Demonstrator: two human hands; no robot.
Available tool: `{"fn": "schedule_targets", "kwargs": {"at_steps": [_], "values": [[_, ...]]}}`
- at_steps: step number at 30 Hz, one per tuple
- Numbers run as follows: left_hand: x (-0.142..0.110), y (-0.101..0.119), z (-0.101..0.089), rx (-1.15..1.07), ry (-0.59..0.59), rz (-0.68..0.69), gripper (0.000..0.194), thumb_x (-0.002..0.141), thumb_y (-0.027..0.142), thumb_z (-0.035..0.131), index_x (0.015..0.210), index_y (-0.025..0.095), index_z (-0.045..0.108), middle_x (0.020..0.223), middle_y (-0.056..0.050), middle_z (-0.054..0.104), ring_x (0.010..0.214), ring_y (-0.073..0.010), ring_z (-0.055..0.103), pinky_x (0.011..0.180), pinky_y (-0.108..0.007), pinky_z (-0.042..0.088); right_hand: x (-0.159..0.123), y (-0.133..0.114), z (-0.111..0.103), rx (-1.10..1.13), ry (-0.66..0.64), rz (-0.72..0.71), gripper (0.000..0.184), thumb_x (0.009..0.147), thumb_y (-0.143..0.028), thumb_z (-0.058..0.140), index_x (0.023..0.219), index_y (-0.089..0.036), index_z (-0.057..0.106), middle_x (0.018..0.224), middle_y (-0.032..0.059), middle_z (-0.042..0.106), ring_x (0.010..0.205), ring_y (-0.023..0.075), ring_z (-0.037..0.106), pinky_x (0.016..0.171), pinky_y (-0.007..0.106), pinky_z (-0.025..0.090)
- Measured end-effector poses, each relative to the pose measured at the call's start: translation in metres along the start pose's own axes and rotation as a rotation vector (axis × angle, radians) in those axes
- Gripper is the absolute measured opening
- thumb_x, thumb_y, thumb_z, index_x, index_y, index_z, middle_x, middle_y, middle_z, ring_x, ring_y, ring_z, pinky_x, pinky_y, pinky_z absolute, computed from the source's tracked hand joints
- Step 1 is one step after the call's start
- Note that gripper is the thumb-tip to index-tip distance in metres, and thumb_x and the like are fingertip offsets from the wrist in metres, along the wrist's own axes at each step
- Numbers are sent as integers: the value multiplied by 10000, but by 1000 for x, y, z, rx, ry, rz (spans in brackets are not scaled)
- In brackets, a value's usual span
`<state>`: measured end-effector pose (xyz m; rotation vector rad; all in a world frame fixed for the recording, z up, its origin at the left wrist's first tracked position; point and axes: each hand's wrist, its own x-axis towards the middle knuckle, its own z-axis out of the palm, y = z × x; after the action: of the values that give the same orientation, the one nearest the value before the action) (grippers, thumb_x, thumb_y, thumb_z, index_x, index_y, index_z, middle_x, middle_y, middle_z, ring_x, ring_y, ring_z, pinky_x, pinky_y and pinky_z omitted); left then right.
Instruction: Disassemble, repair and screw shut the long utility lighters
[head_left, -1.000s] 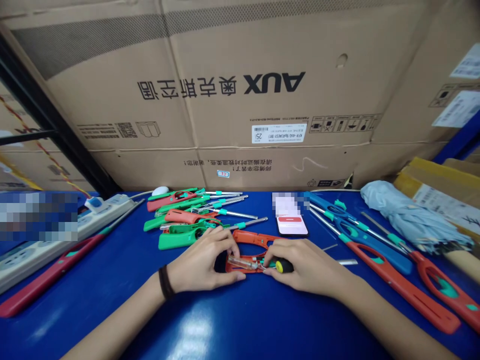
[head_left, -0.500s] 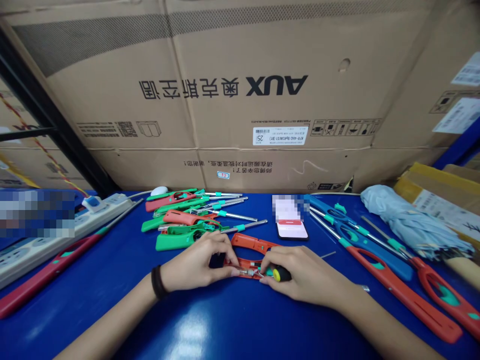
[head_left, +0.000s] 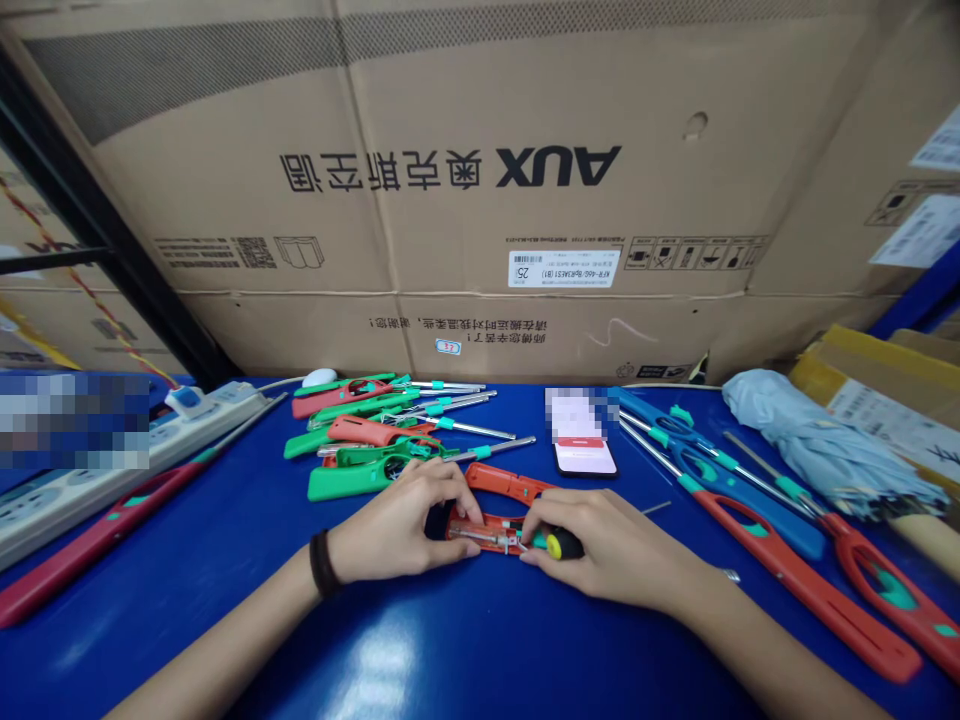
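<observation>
Clear cartridge (head_left: 474,534) more exposed than before, green lighters (head_left: 352,480) and phone (head_left: 586,458) behind, your right hand (head_left: 600,540) closed round a screwdriver (head_left: 564,543), left hand (head_left: 409,520) pinching the open orange shell (head_left: 491,519) on the surface (head_left: 450,640)

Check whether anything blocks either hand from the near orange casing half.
Nothing visible does. The left hand already touches the near orange casing half; the right hand's fingertips reach its right part, that hand holding a black-and-yellow handle.
</observation>
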<state>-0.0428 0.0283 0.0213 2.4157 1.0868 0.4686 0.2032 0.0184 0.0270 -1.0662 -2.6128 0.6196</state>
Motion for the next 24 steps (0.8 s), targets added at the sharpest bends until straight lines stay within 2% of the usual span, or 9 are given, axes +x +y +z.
{"fn": "schedule_targets", "kwargs": {"at_steps": [6, 10, 14, 17, 24], "values": [[0, 1, -1, 16, -24, -23, 130, 875, 340, 607, 878, 238, 687, 920, -14, 612, 921, -191, 535, 872, -340, 339, 0, 0, 1, 5, 12, -25, 75, 850, -232, 606, 920, -232, 636, 844, -27, 661, 693, 119, 588, 626, 212, 397], [0, 1, -2, 33, -39, -66, 119, 840, 360, 657, 830, 247, 694, 906, 1, 627, 905, -193, 534, 862, -344, 312, 0, 1, 3, 14, 13, -33, 71, 850, -242, 608, 916, -231, 631, 835, -37, 657, 699, 112, 589, 639, 208, 406], [1, 2, -8, 143, -39, 36, 153, 852, 401, 636, 845, 272, 719, 868, -3, 631, 863, -189, 512, 851, -343, 303, 0, 0, 4, 5, 23, -35, 74, 850, -245, 609, 919, -230, 631, 853, -38, 653, 709, 109, 590, 636, 206, 401], [0, 4, -12, 173, -84, 82, 141, 850, 383, 643, 881, 277, 731, 871, -9, 622, 853, -184, 508, 832, -325, 317, -1, 0, 4, 6, 14, -26, 73, 852, -248, 608, 920, -231, 629, 860, -37, 651, 716, 112, 590, 639, 209, 399], [-2, 5, -18, 137, -139, 36, 134, 790, 370, 716, 911, 319, 736, 899, 10, 630, 870, -176, 536, 874, -341, 301, 1, 0, 5, 5, 1, -19, 68, 856, -256, 607, 918, -239, 627, 865, -37, 647, 727, 118, 593, 643, 210, 398]]}}
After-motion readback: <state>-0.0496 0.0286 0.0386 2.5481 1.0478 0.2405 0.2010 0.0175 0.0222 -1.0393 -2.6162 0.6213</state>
